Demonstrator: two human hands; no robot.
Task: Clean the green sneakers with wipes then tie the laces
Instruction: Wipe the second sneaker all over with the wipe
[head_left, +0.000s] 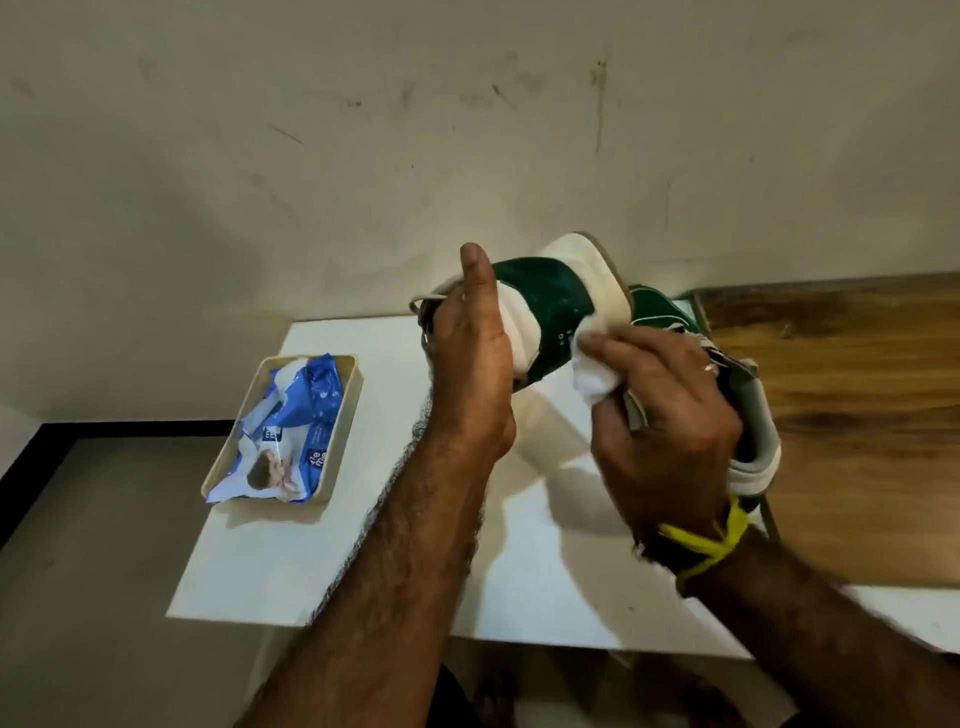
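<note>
Closest to my lens, both forearms reach up from six o'clock, and I judge the job to be in mid-wipe: cleaning is under way, lacing not begun. Largest in view is the scuffed cream plaster wall (311, 156) filling twelve o'clock, then the white rectangular tabletop (332, 545) under my arms, with a brown wood-grain board (857, 374) at three o'clock.

I hold the green-and-white suede sneaker (550, 301) raised at centre, toe and sole turned toward the wall. My left hand (472, 364) grips it from the lace side, thumb straight up. The second green sneaker (748, 431) lies just behind my right hand (670, 426), apparently untouched; its laces are hidden. That hand has its fingers curled, pinching a crumpled white wipe (597, 369) against the toe panel.

At nine o'clock a cream plastic tray (340, 441) holds the blue wipes packet (291, 431), already opened.
</note>
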